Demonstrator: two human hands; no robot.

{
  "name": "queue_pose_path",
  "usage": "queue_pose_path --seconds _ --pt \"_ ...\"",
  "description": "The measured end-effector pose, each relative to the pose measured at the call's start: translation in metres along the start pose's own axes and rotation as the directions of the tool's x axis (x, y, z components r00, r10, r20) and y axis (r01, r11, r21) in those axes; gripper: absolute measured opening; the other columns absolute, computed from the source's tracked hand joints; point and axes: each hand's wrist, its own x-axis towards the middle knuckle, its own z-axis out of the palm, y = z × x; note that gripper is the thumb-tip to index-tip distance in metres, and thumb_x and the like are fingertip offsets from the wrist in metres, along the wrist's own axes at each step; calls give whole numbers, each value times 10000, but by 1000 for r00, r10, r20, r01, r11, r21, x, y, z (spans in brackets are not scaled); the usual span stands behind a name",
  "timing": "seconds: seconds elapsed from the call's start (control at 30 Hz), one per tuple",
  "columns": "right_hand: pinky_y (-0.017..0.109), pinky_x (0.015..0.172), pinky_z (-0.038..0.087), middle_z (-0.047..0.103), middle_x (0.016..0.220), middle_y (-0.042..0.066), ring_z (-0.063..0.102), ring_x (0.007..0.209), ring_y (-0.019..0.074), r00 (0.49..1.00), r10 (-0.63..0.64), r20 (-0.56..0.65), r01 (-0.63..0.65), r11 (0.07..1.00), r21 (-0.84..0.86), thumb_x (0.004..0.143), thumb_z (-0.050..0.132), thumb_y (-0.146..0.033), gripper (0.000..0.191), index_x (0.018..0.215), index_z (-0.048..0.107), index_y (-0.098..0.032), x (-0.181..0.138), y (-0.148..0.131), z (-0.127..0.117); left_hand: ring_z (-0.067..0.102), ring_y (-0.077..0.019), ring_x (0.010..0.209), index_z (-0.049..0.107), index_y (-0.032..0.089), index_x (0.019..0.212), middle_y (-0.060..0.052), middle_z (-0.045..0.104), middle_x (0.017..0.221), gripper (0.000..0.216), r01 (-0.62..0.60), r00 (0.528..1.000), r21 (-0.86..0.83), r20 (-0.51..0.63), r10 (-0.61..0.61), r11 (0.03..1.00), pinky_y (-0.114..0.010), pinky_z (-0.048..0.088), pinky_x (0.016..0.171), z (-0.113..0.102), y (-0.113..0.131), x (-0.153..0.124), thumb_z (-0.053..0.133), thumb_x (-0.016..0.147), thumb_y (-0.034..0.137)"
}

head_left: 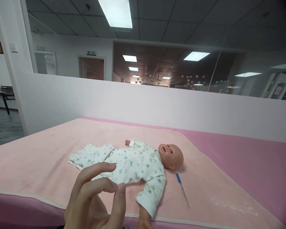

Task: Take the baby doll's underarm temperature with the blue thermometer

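Observation:
A baby doll [133, 165] in a white patterned onesie lies on its back on a pale pink blanket [38, 165], with its bare head [171, 156] to the right. My left hand [95, 200] is raised at the bottom of the view, just in front of the doll's middle. Its fingers are loosely bent and apart, the thumb points up, and it holds nothing. The hand hides part of the doll's near side. A thin stick with a blue tip [183, 190], like a thermometer, lies on the blanket right of the doll's near arm. My right hand is out of view.
The blanket covers a darker pink mattress [252, 165] that reaches to the right. A low white partition wall [157, 105] with glass above it stands right behind the bed. A dark table [2, 95] stands far off at the left.

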Motion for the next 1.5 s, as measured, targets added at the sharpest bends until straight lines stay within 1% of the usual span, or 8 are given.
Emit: queue_pose_path --seconds 0.13,0.23,0.4,0.57,0.8,1.13,1.37,1.5 --pt "456 1022 307 296 1379 119 223 1280 241 973 -124 196 184 928 -324 792 467 -49 487 1258 372 -155 3 1 -3 561 -126 737 475 147 679 -11 562 812 181 7 1000 46 5 -7 999 -276 461 640 0 2 -1 593 658 10" --pt "442 1047 250 342 1355 124 170 1289 256 932 -177 317 316 825 -469 754 493 -25 406 1152 499 -106 5 2 -3 562 -129 731 487 150 684 -5 560 783 178 24 1000 47 -13 -24 999 -283 460 634 0 4 -1 599 662 14" --pt "418 1045 259 362 1338 142 199 1284 252 925 -227 304 366 743 -561 724 492 15 440 1151 499 -89 4 4 0 560 -127 714 505 151 682 -1 555 762 172 45 998 61 -35 -43 997 -282 457 608 0 6 -1 610 661 17" --pt "433 1026 295 450 1277 111 299 1252 245 911 -309 274 412 729 -547 758 495 -46 399 1146 515 -137 5 6 3 557 -115 726 511 147 690 -1 552 776 171 25 1000 67 -12 -24 997 -263 456 614 1 6 -1 613 661 12" --pt "496 1014 290 486 1248 95 354 1221 260 861 -375 345 506 707 -494 776 533 -128 355 1129 530 -159 10 8 7 568 -121 719 492 158 657 3 560 805 194 9 1000 25 -14 -9 1000 -261 463 599 -1 1 -2 623 635 16" --pt "428 1024 228 426 1295 105 231 1272 276 907 -321 273 412 812 -413 784 437 -138 359 1127 539 -113 11 11 11 558 -124 701 561 159 628 -4 565 791 153 87 994 49 -76 -83 995 -289 445 626 1 5 -2 663 636 45" --pt "453 1005 326 225 1395 173 199 1285 283 967 -237 92 253 926 -281 809 407 -41 514 1305 285 -102 12 18 21 548 -108 712 617 175 659 2 578 796 111 156 984 8 -84 -154 988 -253 423 593 1 6 -3 656 662 72" --pt "487 980 352 222 1400 138 233 1276 288 967 -245 70 254 949 -188 824 464 -115 508 1299 289 -160 16 24 27 560 -117 754 637 190 743 2 598 849 123 185 980 11 -73 -183 983 -253 453 612 0 8 -1 645 679 86"
